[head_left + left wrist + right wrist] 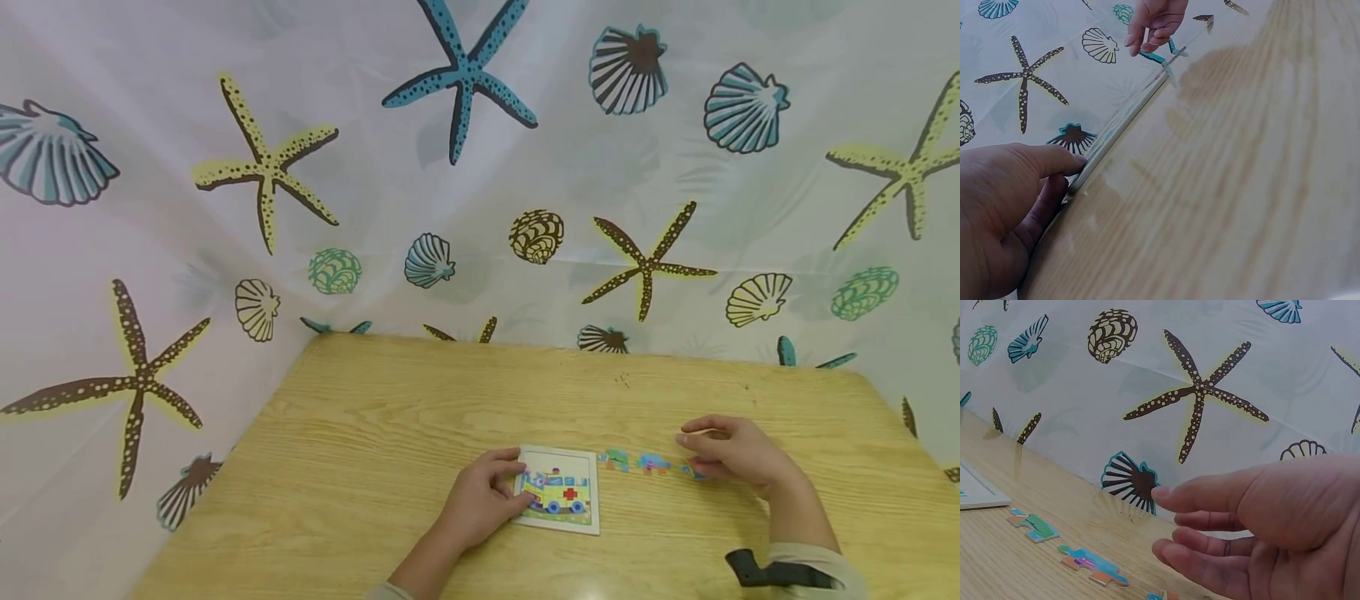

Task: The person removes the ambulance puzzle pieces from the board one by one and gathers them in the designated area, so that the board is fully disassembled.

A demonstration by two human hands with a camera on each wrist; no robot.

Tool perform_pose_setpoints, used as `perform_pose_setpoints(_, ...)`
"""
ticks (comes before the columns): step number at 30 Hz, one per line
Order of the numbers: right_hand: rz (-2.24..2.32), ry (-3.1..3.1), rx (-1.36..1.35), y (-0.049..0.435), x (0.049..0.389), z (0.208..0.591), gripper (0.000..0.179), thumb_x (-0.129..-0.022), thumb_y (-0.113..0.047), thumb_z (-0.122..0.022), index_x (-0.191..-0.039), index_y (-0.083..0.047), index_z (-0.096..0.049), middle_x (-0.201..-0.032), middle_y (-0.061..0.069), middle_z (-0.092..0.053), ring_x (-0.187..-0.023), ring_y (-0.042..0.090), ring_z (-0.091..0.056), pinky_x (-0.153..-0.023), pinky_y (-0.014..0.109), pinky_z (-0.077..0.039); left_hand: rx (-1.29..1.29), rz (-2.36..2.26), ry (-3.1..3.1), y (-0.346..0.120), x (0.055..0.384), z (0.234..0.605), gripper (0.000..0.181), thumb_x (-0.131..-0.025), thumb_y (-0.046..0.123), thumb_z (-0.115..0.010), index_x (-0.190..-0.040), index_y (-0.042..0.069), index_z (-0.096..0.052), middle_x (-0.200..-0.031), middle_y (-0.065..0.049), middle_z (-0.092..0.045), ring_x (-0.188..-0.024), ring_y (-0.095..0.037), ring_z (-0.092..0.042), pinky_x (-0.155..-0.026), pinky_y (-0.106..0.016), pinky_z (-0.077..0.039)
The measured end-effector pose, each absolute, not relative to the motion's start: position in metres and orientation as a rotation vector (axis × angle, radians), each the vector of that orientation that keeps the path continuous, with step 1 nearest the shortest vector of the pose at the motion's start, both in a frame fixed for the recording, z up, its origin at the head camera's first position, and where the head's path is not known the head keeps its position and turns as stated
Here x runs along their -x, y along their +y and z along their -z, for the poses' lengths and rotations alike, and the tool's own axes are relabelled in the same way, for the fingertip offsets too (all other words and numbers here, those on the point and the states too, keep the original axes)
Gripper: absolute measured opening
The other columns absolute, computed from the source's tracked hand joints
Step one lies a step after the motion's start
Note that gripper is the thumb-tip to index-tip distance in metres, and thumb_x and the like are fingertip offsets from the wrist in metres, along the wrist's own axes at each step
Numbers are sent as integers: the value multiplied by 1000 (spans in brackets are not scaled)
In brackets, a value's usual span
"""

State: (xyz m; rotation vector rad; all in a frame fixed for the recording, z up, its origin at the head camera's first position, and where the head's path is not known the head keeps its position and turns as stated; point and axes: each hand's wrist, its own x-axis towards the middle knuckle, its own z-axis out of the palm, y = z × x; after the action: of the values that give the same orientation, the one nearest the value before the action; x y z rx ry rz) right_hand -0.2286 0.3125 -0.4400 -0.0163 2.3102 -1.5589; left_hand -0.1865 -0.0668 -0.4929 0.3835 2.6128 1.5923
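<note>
A square jigsaw board point(558, 463) with a pale frame and an ambulance picture lies flat on the table. My left hand point(480, 500) holds its left edge, the thumb resting on the board's face; the left wrist view shows the board point(1124, 127) edge-on. To the board's right lie a green jigsaw piece point(617, 459), a blue and orange piece point(654, 464) and another blue piece point(693, 471), partly hidden under my right hand point(738, 454). That hand hovers over the last piece, fingers loosely bent and apart, with nothing visible between thumb and fingertips point(1166, 494).
The wooden table point(375, 408) reaches back to a white curtain point(517, 308) printed with starfish and shells, which also hangs along the left and right sides. A black strap point(780, 573) sits around the right wrist, over a light sleeve.
</note>
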Motion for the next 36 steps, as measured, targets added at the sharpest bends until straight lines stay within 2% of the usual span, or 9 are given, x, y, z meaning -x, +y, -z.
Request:
perform_pose_setpoints(5, 1609, 2296, 107, 307, 231, 439, 64, -99, -35, -63, -143, 7, -43, -131, 25, -58, -99, 20, -69, -84, 30, -59, -382, -1598, 2609, -67, 187, 494, 41, -82, 15, -82, -119, -1, -70, -143, -10, -56, -74, -4, -57, -61, -16, -50)
perform_pose_setpoints(8, 1632, 2286, 166, 301, 233, 438, 64, -100, -34, -62, -144, 8, -42, -136, 29, -53, -101, 19, -69, -86, 31, -59, -391, -1600, 2615, -68, 188, 494, 43, -82, 15, -82, -119, -1, -69, -143, -9, -57, -74, -4, -56, -62, -16, -50)
perform_pose_setpoints(13, 1635, 2283, 237, 291, 236, 438, 59, -100, -32, -61, -140, 8, -45, -128, 25, -58, -96, 17, -70, -85, 32, -59, -402, -1595, 2624, -69, 189, 494, 44, -82, 15, -82, -121, -1, -69, -143, -8, -58, -74, -5, -56, -63, -16, -51)
perform_pose_setpoints(22, 1656, 2212, 293, 277, 234, 436, 54, -102, -28, -59, -134, 13, -46, -112, 14, -64, -91, 23, -69, -82, 35, -60, -407, -1561, 2631, -67, 188, 494, 42, -83, 17, -81, -119, 0, -70, -144, -12, -55, -74, -4, -57, -63, -16, -50)
perform_pose_setpoints(36, 1588, 2201, 350, 246, 236, 444, 53, -99, -29, -63, -129, 12, -52, -116, 22, -65, -84, 20, -70, -79, 35, -61, -421, -1534, 2638, -69, 186, 494, 36, -84, 17, -80, -117, 3, -71, -145, -11, -54, -76, -3, -56, -65, -16, -50)
